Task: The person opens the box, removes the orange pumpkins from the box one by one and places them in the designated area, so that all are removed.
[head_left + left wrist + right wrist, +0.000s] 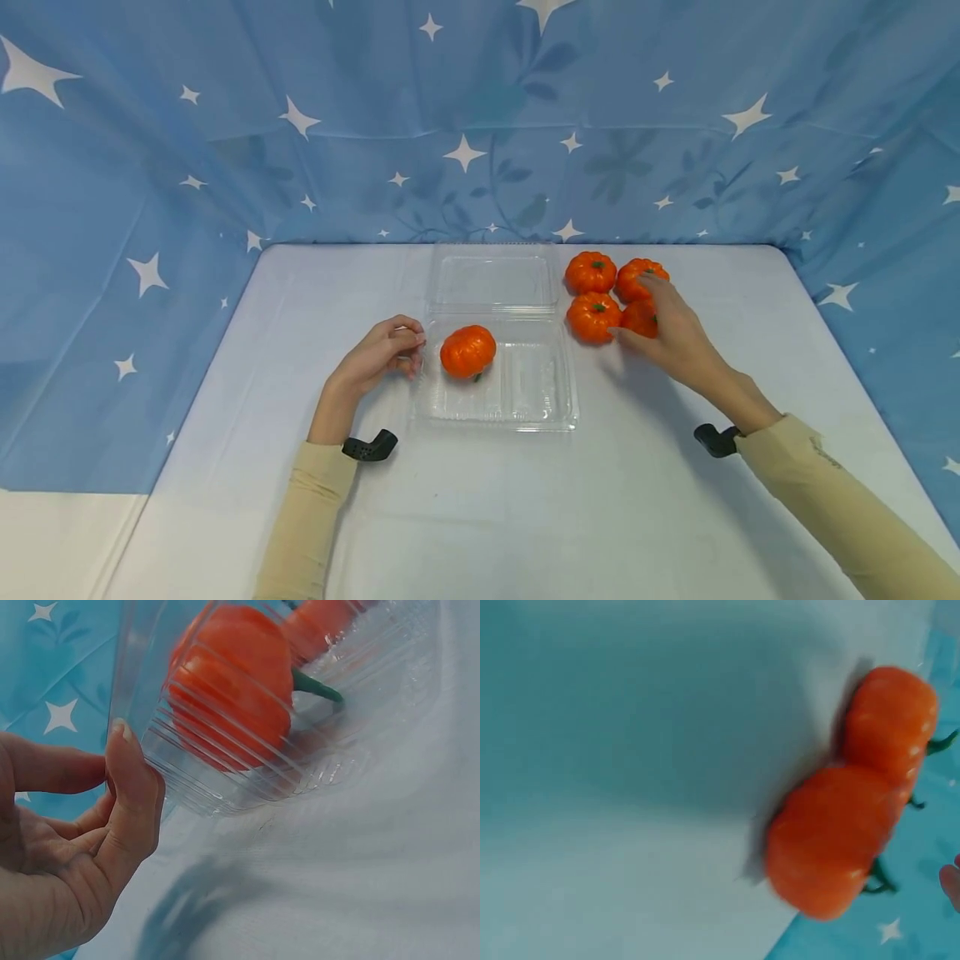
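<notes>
An open clear plastic clamshell container (536, 375) lies on the table, its lid (491, 279) folded back. One small orange pumpkin (468, 351) sits tilted in its left part, green stem toward the front. My left hand (384, 350) pinches the container's left rim between thumb and finger, as the left wrist view shows. Over the group of pumpkins at the right reaches my right hand (678, 337), fingers spread around the front right pumpkin (640, 317), which it partly hides. Its thumb is close to the front left pumpkin (593, 317); contact I cannot tell.
Behind these stand two more pumpkins, the back left one (591, 272) and the back right one (636, 277), close to the lid's right side. A white cloth covers the table (480, 517). A blue star-patterned curtain (360, 92) borders the back and sides.
</notes>
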Demonstrator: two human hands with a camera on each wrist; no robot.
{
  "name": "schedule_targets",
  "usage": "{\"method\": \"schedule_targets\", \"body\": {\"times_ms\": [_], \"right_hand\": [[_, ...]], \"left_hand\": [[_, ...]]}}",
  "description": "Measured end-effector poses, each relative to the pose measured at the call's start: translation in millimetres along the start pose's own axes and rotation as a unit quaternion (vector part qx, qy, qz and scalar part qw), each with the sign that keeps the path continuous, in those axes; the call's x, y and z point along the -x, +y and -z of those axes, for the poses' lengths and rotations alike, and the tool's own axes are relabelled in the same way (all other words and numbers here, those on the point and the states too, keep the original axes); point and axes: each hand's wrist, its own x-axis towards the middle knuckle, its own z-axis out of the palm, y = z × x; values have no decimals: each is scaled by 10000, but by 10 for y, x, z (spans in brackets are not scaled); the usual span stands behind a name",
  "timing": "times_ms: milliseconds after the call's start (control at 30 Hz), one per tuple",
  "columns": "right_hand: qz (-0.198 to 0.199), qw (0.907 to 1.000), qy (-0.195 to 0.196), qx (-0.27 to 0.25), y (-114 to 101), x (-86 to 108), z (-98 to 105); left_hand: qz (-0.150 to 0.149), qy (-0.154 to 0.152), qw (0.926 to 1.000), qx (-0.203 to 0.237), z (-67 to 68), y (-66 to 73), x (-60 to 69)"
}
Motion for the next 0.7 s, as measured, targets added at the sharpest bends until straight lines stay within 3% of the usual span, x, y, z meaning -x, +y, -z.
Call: {"method": "schedule_targets", "body": {"times_ms": [533,700], "right_hand": [[762,9965,-255,-223,-554,-214,-215],[533,9952,-694,-439,-693,-285,-258]], "left_hand": [[-15,-1,10000,85,-30,2,23],[-47,-33,9999,136,-32,24,32]]}}
